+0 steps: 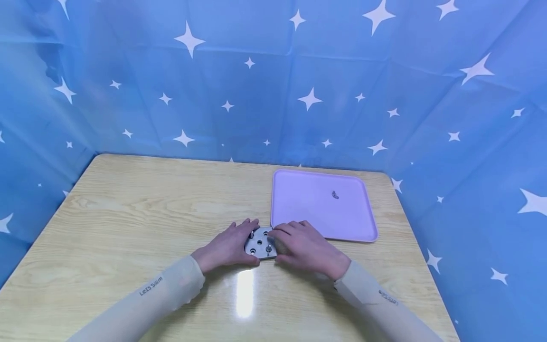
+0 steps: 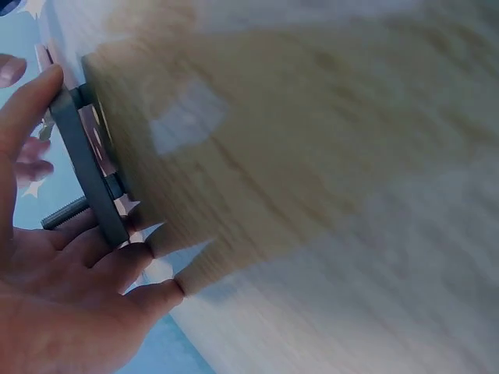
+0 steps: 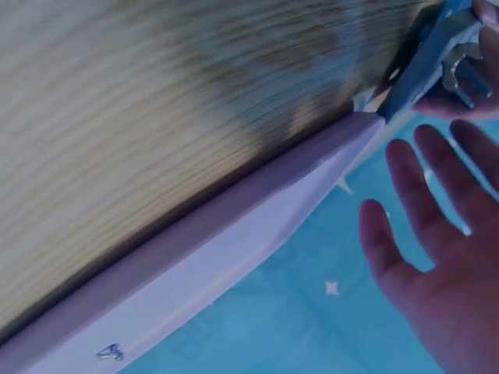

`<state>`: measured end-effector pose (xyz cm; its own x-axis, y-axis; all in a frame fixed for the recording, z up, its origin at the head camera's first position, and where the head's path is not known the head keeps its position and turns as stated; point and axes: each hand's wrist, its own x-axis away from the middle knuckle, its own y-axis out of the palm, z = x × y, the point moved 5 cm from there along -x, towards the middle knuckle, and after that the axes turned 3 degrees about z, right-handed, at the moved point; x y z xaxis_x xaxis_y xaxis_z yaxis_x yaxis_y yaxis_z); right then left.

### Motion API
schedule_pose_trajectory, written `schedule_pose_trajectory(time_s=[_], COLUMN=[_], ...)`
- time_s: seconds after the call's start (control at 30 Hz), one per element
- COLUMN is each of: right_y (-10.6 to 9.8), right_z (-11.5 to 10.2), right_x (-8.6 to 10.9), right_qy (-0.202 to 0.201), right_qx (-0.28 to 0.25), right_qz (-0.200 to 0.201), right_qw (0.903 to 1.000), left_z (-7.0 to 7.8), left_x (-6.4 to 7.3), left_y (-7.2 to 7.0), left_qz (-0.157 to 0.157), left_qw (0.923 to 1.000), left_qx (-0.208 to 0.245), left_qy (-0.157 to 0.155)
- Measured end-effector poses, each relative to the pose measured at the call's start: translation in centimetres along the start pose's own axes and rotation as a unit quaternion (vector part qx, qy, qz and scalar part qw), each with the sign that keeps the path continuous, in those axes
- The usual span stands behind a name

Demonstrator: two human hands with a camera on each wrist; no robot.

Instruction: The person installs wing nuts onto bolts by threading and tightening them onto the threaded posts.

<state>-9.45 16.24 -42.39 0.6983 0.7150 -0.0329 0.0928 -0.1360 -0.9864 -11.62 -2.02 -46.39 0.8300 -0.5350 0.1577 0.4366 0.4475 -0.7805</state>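
Observation:
A grey metal plate (image 1: 259,250) with several round holes is held just above the table, with bolts standing through it. My left hand (image 1: 232,244) grips its left side, the thumb on the near edge and the fingers at the far edge. In the left wrist view, threaded bolts (image 2: 66,213) pass through the plate. My right hand (image 1: 303,247) is at the plate's right side, its fingers spread and relaxed in the right wrist view. A silver wing nut (image 3: 458,64) sits on a bolt near that hand. Whether the right fingertips touch the plate is unclear.
A shallow purple tray (image 1: 307,204) lies at the right back of the wooden table (image 1: 162,204), just beyond my right hand. In it rests a small metal piece (image 1: 335,194), apparently another wing nut. A blue star-patterned curtain (image 1: 256,95) stands behind and beside the table.

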Motion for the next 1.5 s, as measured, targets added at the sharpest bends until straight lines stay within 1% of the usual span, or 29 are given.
schedule_pose_trajectory(time_s=[0.13, 0.2, 0.3, 0.4, 0.47, 0.57, 0.67, 0.77, 0.87, 0.97, 1.03, 1.17, 1.23, 1.33, 1.5], right_y=[-0.2, 0.1, 0.5, 1.0, 1.2, 1.4, 1.4, 1.4, 1.4, 1.3, 1.2, 1.0, 1.0, 1.0, 1.0], right_z=[0.2, 0.1, -0.3, -0.7, -0.8, -1.0, -1.2, -1.4, -1.5, -1.5, -1.6, -1.6, -1.6, -1.5, -1.4], right_x=[0.4, 0.5, 0.5, 0.3, 0.3, 0.3, 0.2, 0.0, -0.1, -0.2, -0.3, -0.4, -0.6, -1.1, -2.1], right_qy=[0.010, 0.012, 0.023, 0.036, 0.045, 0.052, 0.050, 0.045, 0.043, 0.040, 0.036, 0.037, 0.038, 0.037, 0.028], right_qx=[-0.019, -0.032, -0.044, -0.043, -0.039, -0.030, -0.020, -0.011, -0.001, 0.020, 0.038, 0.067, 0.074, 0.084, 0.090], right_qz=[0.047, 0.059, 0.053, 0.034, 0.023, 0.017, 0.021, 0.026, 0.036, 0.056, 0.073, 0.097, 0.101, 0.097, 0.084], right_qw=[0.9986, 0.9977, 0.9973, 0.9978, 0.9980, 0.9981, 0.9983, 0.9986, 0.9984, 0.9974, 0.9960, 0.9923, 0.9914, 0.9911, 0.9920], left_z=[-0.4, -0.6, -0.8, -1.1, -1.3, -1.6, -1.8, -2.0, -2.1, -2.3, -2.3, -2.1, -2.0, -1.9, -1.9], left_x=[0.0, 0.1, 0.3, 0.7, 1.1, 1.5, 1.8, 1.8, 1.7, 1.8, 2.0, 2.6, 2.9, 3.1, 3.3], left_y=[-0.3, -0.3, -0.3, -0.6, -0.8, -1.4, -1.8, -1.8, -1.9, -2.3, -2.6, -3.2, -3.3, -3.4, -3.2], left_qz=[0.001, -0.001, 0.003, 0.006, 0.009, 0.017, 0.022, 0.014, 0.009, 0.014, 0.016, 0.014, 0.013, 0.013, 0.017], left_qw=[1.0000, 0.9999, 0.9996, 0.9990, 0.9988, 0.9986, 0.9986, 0.9991, 0.9997, 0.9999, 0.9998, 0.9982, 0.9973, 0.9964, 0.9958], left_qx=[0.004, 0.010, 0.027, 0.043, 0.047, 0.046, 0.041, 0.033, 0.019, 0.009, -0.002, -0.021, -0.026, -0.034, -0.048], left_qy=[0.008, 0.009, 0.008, -0.003, -0.011, -0.020, -0.024, -0.020, -0.011, 0.000, 0.014, 0.054, 0.067, 0.077, 0.076])
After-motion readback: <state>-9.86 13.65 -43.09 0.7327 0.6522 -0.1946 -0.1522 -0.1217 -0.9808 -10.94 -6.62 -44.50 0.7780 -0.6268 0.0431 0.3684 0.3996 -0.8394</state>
